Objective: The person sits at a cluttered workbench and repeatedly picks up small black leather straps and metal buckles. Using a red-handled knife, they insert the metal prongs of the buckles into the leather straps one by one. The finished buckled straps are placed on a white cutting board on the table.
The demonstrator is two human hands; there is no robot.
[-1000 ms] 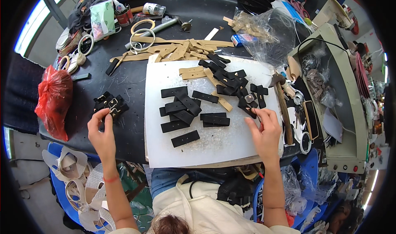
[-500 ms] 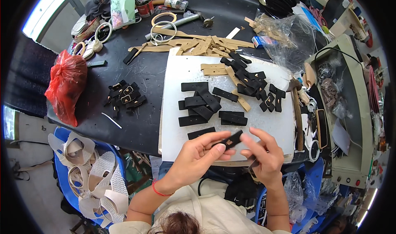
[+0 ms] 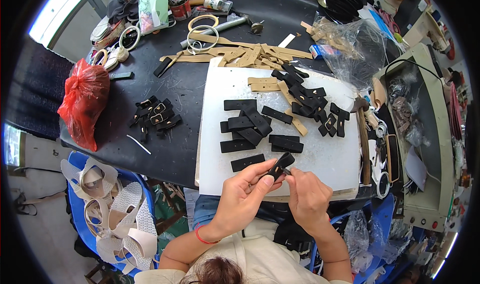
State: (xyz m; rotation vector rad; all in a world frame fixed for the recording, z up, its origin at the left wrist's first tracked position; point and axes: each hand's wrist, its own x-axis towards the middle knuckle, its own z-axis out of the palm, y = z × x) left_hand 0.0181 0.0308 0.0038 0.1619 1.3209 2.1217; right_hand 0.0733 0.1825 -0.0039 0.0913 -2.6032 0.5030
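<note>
My left hand point(image 3: 243, 195) and my right hand point(image 3: 306, 196) meet over the near edge of a white cutting board point(image 3: 325, 154). Both pinch one short black strap piece point(image 3: 281, 165), the left holding its body, the right fingertips at its near end. A red band sits on my left wrist. On the board lie several flat black strap pieces point(image 3: 250, 126), and further back a heap of black looped straps point(image 3: 312, 101) with some tan strips point(image 3: 292, 115).
The board rests on a black table point(image 3: 185, 89). A pile of black buckled straps point(image 3: 154, 116) and a red plastic bag point(image 3: 82, 101) lie left. Tan straps, rings, a hammer and a clear bag are at the back. A blue crate of white sandal uppers point(image 3: 112, 209) stands below left.
My hands came off the table's left side and the board's right side and met at the near edge, taking a black strap piece between them. The view shifted slightly.
</note>
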